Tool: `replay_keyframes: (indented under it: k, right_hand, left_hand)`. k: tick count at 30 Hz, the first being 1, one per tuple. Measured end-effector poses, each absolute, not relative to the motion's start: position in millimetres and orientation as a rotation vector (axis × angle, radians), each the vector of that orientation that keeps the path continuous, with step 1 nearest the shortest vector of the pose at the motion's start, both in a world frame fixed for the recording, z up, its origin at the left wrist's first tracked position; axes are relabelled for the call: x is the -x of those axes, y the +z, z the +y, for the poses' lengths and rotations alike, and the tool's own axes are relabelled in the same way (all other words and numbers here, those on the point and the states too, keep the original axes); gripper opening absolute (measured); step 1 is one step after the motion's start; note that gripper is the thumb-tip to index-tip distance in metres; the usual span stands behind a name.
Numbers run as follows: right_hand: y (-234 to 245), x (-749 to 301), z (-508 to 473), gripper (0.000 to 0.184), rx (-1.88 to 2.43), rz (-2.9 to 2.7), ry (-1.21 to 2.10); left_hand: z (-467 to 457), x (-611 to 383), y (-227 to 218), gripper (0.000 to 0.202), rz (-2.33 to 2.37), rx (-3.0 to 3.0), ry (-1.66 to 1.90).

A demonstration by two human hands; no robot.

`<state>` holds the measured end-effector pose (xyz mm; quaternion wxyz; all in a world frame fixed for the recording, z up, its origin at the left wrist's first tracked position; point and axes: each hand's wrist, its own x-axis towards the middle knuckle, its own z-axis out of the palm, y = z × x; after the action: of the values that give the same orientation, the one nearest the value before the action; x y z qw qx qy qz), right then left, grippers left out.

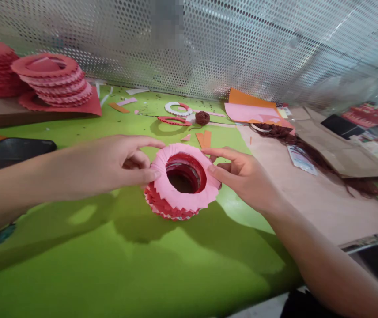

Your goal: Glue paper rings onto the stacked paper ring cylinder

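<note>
A stack of zigzag-edged paper rings (172, 207), red below with a pink paper ring (189, 199) on top, stands on the green table (126, 278) in front of me. The round hole in its middle shows red and whitish inner layers. My left hand (132, 161) pinches the pink ring's left rim between thumb and fingers. On the opposite rim, my right hand (237, 172) grips the same ring with its thumb on top and fingers behind. Some fingertips are hidden behind the paper.
Taller stacks of red and pink rings (54, 84) stand at the back left, near a black phone (13, 154). Behind are a white ring (172, 108), a red ring (174, 121), a brown ball (202, 117) and orange scraps (204, 139). Cardboard (338, 145) lies right; a perforated metal screen (209, 48) rises behind.
</note>
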<state>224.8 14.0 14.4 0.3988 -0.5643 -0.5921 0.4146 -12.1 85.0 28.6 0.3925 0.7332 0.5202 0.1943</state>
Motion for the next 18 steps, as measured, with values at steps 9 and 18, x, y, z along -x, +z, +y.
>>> replay_keyframes:
  k: [9, 18]
  right_hand:
    - [11.6, -224.3, 13.3, 0.045, 1.529, -1.585, 1.02]
    - [12.9, -215.4, 11.2, 0.03, 1.488, -1.578, 0.947]
  left_hand:
    - [85.4, 16.7, 26.6, 0.094, 1.241, -2.016, 0.144]
    - [86.8, 19.7, 26.2, 0.093, 1.295, -2.077, 0.069]
